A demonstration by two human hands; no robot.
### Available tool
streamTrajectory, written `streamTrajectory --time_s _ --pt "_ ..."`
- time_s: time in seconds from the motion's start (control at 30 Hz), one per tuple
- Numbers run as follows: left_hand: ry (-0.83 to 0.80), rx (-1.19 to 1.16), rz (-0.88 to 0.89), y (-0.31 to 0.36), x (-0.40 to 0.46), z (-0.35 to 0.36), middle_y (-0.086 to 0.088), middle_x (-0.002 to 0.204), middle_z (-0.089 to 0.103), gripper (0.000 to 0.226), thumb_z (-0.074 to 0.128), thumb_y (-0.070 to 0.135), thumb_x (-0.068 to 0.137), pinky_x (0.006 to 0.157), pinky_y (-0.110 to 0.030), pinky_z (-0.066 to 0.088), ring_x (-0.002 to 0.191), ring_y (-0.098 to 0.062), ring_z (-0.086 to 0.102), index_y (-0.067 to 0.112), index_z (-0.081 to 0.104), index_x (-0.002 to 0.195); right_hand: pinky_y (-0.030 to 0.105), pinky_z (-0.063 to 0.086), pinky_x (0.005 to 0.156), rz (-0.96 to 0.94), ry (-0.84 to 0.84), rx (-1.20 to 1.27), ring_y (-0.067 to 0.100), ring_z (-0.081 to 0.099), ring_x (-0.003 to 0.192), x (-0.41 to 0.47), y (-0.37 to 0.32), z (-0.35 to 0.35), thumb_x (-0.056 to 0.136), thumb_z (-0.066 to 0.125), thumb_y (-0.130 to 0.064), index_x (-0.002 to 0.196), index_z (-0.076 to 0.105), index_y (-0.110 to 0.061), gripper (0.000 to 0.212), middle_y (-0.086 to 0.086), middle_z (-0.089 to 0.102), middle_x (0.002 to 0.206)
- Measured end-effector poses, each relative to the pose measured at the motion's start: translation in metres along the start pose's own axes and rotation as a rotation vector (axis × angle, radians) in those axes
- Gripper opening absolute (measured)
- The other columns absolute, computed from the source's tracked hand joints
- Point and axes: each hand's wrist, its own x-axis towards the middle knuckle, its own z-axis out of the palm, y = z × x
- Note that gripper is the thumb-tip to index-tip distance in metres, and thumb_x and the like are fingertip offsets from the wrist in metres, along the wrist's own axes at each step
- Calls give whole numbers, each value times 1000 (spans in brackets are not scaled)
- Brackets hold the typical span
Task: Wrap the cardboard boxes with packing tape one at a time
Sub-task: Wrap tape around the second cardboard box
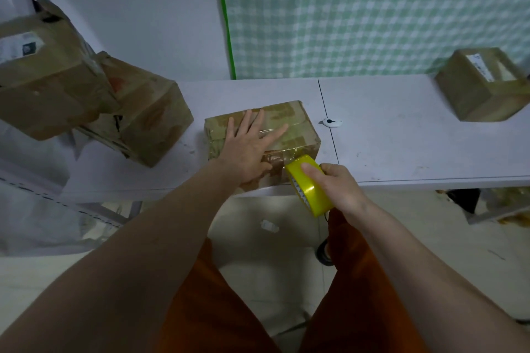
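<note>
Centrally, one cardboard box (289, 126) lies on the white table (401, 137), its near side at the table's front edge, glossy clear tape across its top and front.

Left hand (249, 149): fingers straight and spread, pressed flat on the box top, thumb down over the near face.

Right hand (335, 183): curled around a yellow tape roll (311, 189), held just off the table's front edge; the roll's upper end touches the box's near right corner.

Left end of table: two more boxes, a stacked box (43, 71) leaning over a lower box (143, 114); a strip of bare tabletop separates them from the centre box.

Right end: a fourth box (481, 86) with a white label, well apart, wide bare surface between.

Small white item with a black mark (332, 122) sits on the table seam, just right of the centre box.

Behind: green checked cloth (372, 8) on the wall.
</note>
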Motion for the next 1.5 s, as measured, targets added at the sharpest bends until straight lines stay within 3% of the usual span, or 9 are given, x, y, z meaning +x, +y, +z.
streamTrajectory --time_s 0.17,0.33,0.4,0.5,0.6,0.77,1.07,1.27,1.5 --pt "94 65 -113 -10 14 1 -7 162 10 83 65 34 88 118 -52 7 148 -30 8 41 12 152 33 38 73 11 -41 82 20 50 74 13 -5 6 92 57 -41 80 57 -8 35 10 53 78" --pt "668 -535 -560 24 -15 10 -7 119 50 39 60 3 81 95 -28 34 116 -25 43 12 56 119 37 46 81 10 -117 117 23 55 82 27 -9 15 91 59 -38 93 55 13 51 13 57 86" --pt "608 -810 -700 39 -22 15 2 104 50 15 59 21 87 81 -23 35 103 -18 50 15 56 101 41 50 86 5 -143 126 25 58 82 30 -7 17 92 59 -35 90 60 0 36 14 61 86" --pt "206 -1356 -746 48 -11 21 -5 106 63 68 62 71 73 81 -32 49 96 -20 63 11 62 105 34 53 79 1 -182 152 24 63 79 31 -8 18 92 60 -34 91 61 -3 30 13 65 84" --pt "31 -1546 -681 47 3 21 -9 102 71 63 82 54 61 89 -47 55 95 -26 69 11 68 104 31 52 73 -46 99 113 21 61 77 40 -8 13 91 61 -36 100 53 -4 34 5 58 83" --pt "-34 -1650 -728 37 22 12 -18 114 65 73 87 35 63 87 -51 55 100 -32 66 4 57 121 42 51 91 -74 138 76 32 61 95 66 -15 2 94 57 -21 141 34 -21 53 7 53 93" --pt "-78 -1586 -684 15 67 10 -15 113 64 53 78 34 78 66 -33 58 93 -29 67 4 60 117 35 50 92 -87 59 204 19 60 95 131 -10 -33 91 52 0 132 54 -16 44 2 63 96" --pt "-60 -1639 -765 12 78 17 -8 108 62 43 76 25 82 74 -36 57 91 -25 65 8 57 117 34 25 110 -37 186 -568 30 25 140 203 31 -50 94 39 -8 143 38 -13 49 10 32 150" --pt "-25 -1648 -786 8 82 25 -9 118 61 43 83 31 71 89 -53 54 102 -29 65 16 55 100 34 38 88 -68 285 -740 35 32 121 217 45 -49 89 42 5 122 55 -5 37 14 46 128"
